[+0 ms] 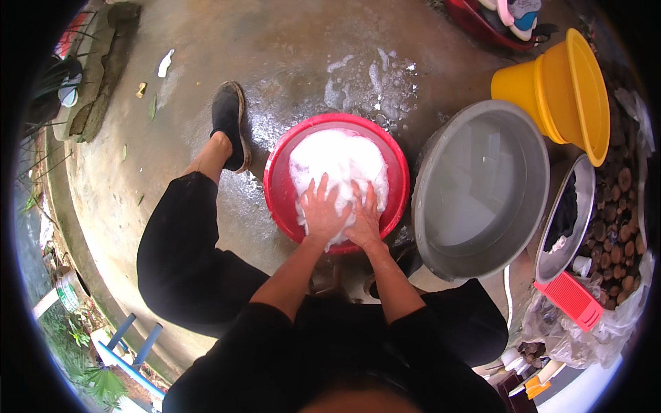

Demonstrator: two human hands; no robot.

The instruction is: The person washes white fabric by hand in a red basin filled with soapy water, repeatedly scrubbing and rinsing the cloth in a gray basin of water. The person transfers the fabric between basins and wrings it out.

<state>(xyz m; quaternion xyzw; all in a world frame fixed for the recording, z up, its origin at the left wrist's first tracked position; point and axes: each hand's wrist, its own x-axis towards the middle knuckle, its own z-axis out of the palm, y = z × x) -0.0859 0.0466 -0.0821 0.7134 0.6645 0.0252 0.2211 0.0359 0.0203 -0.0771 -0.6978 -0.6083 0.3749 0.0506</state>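
A round red plastic basin stands on the wet concrete between my feet, with a mound of white suds in it. My left hand rests on the near part of the suds, fingers spread. Beside it, my right hand also presses into the foam, its fingers a little apart. The two hands are close together at the thumbs. Whatever lies beneath the suds is hidden, and I cannot tell whether either hand grips something there.
Right of the basin stands a large grey tub of cloudy water. Beyond it are a yellow bucket on its side, a metal bowl with dark cloth, a red washboard and stacked logs. Another red basin holds items at the top right.
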